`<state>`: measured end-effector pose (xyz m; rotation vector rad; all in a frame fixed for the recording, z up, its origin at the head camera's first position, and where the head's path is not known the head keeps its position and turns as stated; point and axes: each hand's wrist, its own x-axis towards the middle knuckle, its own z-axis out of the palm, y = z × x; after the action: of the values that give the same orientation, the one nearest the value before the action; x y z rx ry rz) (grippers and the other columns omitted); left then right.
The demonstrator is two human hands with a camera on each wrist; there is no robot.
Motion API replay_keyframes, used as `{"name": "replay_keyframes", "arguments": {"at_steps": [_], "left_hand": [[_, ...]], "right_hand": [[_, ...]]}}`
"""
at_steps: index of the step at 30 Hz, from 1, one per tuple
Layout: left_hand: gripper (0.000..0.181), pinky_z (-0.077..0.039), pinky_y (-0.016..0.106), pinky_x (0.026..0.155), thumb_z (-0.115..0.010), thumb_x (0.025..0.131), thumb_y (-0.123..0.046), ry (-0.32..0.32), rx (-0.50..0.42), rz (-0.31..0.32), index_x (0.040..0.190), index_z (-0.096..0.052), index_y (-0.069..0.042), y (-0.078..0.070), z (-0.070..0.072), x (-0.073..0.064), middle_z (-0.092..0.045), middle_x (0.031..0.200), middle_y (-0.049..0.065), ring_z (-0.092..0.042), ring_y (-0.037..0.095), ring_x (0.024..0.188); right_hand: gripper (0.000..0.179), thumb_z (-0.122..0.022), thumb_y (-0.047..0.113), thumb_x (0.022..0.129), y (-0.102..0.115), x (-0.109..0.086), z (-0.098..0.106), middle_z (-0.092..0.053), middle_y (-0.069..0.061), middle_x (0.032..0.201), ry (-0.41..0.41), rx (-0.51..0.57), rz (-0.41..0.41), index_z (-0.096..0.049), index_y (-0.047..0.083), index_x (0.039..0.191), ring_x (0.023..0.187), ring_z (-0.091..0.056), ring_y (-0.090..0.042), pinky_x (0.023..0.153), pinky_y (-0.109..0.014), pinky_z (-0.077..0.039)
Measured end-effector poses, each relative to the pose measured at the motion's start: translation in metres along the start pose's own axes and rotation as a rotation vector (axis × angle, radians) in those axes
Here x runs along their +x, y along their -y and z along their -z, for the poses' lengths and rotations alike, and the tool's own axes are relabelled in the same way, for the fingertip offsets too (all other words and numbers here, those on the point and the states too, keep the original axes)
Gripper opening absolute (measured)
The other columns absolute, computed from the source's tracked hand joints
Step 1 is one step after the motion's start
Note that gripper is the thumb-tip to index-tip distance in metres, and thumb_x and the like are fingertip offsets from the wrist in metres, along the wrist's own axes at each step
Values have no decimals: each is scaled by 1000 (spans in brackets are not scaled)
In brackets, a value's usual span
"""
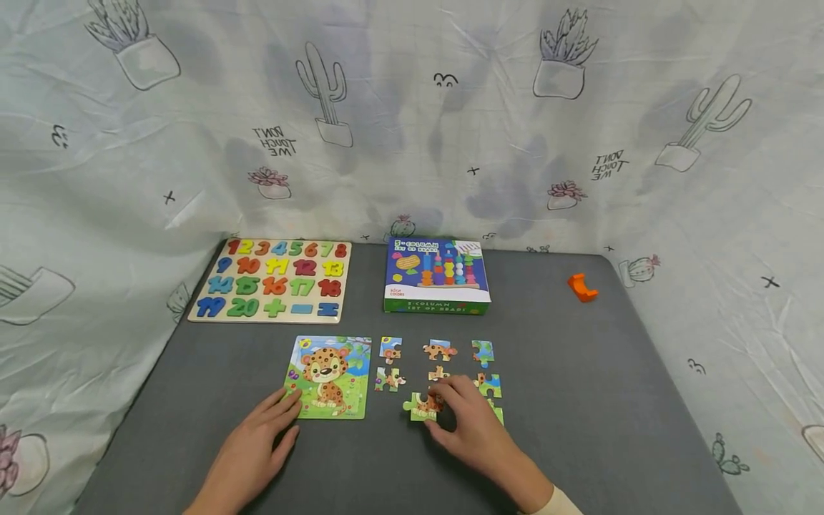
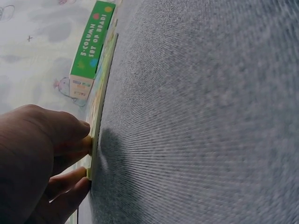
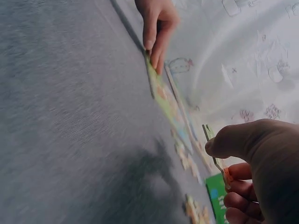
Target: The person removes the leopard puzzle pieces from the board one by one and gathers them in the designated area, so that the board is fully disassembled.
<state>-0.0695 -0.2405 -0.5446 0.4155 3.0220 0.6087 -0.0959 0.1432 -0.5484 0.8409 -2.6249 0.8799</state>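
A jigsaw piece (image 1: 421, 409) with green ground and a spotted body is pinched between the thumb and fingers of my right hand (image 1: 473, 425). In the right wrist view that piece (image 3: 210, 132) is seen nearly edge-on, raised above the table. My left hand (image 1: 254, 447) lies at the lower left corner of a leopard picture board (image 1: 354, 386), fingertips resting on its edge. Loose jigsaw pieces stand in rows right of the board, among them a top-left piece (image 1: 390, 348), a top-middle piece (image 1: 439, 350) and a top-right piece (image 1: 483, 352). My right hand partly hides the lower ones.
A wooden number board (image 1: 309, 254) lies at the back left of the grey table (image 1: 579, 386). Beside it is a bead set box (image 1: 436, 305). An orange curved piece (image 1: 582, 288) lies far right. Patterned cloth (image 1: 412, 143) hangs behind the table.
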Motion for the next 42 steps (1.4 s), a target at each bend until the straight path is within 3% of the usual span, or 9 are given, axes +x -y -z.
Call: {"name": "replay_keyframes", "arguments": {"at_steps": [9, 17, 24, 28, 32, 37, 42], "left_hand": [[46, -53, 60, 108, -83, 98, -15, -4, -3, -3, 141, -73, -1, -2, -1, 4, -63, 152, 13, -52, 41, 146], [46, -53, 60, 108, -83, 98, -15, -15, -15, -4, 140, -73, -1, -2, -1, 6, -63, 153, 12, -51, 41, 147], [44, -55, 58, 107, -84, 97, -14, -34, -10, -19, 138, -75, -2, -1, -3, 3, -65, 151, 12, -54, 40, 144], [41, -57, 57, 104, -85, 95, -11, -73, -2, -42, 134, -77, -2, 2, -4, -1, -67, 147, 12, -57, 39, 141], [40, -58, 56, 103, -85, 94, -9, -103, 4, -58, 133, -78, -2, 5, -2, -1, -69, 145, 11, -59, 38, 139], [40, -59, 54, 101, -88, 91, -6, -134, 15, -77, 129, -80, -4, 10, -2, -5, -71, 142, 9, -62, 36, 136], [36, -62, 50, 95, -92, 86, -6, -176, 42, -107, 121, -84, -5, 15, -2, -10, -72, 137, 9, -67, 35, 127]], "right_hand": [[49, -102, 10, 73, -12, -22, 3, -56, 4, 101, -12, -71, 17, -74, 10, 113, 93, -49, -9, 81, -36, -55], [50, -102, 12, 74, -15, -28, 1, -54, 6, 104, 24, -126, -14, -73, 10, 115, 95, -50, -10, 78, -33, -54], [50, -100, 14, 75, -4, -27, -1, -56, 5, 107, 32, -142, -57, -73, 9, 118, 97, -50, -12, 79, -35, -54], [48, -97, 15, 81, 12, -13, -9, -60, 4, 112, 24, -112, -74, -74, 9, 122, 101, -54, -14, 82, -37, -56], [44, -93, 17, 86, 31, 18, -20, -62, 0, 115, 35, -59, -20, -75, 8, 125, 103, -58, -17, 85, -37, -58], [49, -87, 24, 93, 57, 60, -42, -64, -3, 122, 123, -39, 42, -72, 6, 136, 109, -59, -18, 91, -33, -57], [52, -86, 30, 95, 77, 83, -74, -63, -3, 122, 193, -63, 93, -70, 6, 138, 108, -57, -15, 91, -25, -53]]}}
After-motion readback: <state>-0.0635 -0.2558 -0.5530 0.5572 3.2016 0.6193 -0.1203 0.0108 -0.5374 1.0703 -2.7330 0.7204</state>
